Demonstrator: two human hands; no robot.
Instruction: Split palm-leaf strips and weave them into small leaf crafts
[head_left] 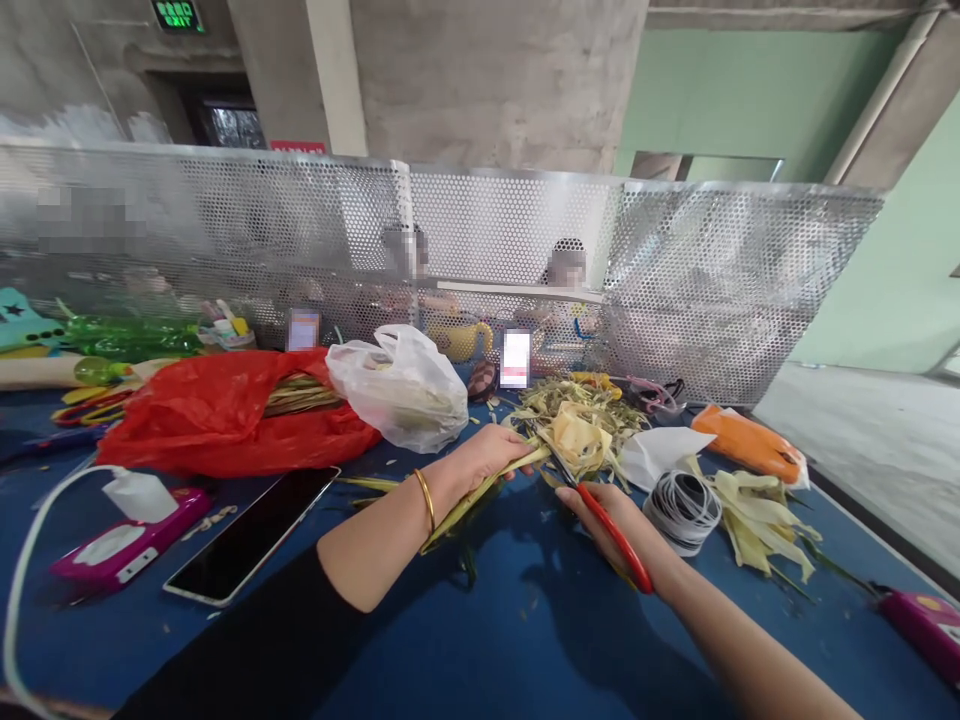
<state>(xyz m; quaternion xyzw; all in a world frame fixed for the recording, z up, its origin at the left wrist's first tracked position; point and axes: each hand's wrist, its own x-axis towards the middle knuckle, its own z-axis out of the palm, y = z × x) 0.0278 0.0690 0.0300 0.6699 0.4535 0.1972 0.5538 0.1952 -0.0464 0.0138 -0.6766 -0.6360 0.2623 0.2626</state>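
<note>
My left hand is closed on a bundle of flat yellow-green plant strips, whose long ends trail back under my wrist. In my right hand is a pair of scissors with red handles. The blades point up and left, close to the tips of the strips beyond my left fingers; whether they touch is unclear. Just past the blades lie a pale yellow curled piece of husk and a heap of dry green-brown scraps.
Left of my hands are a red plastic bag, a white plastic bag, a phone and a magenta power strip. To the right sit a wire coil, loose husks and an orange packet. A perforated metal screen stands behind.
</note>
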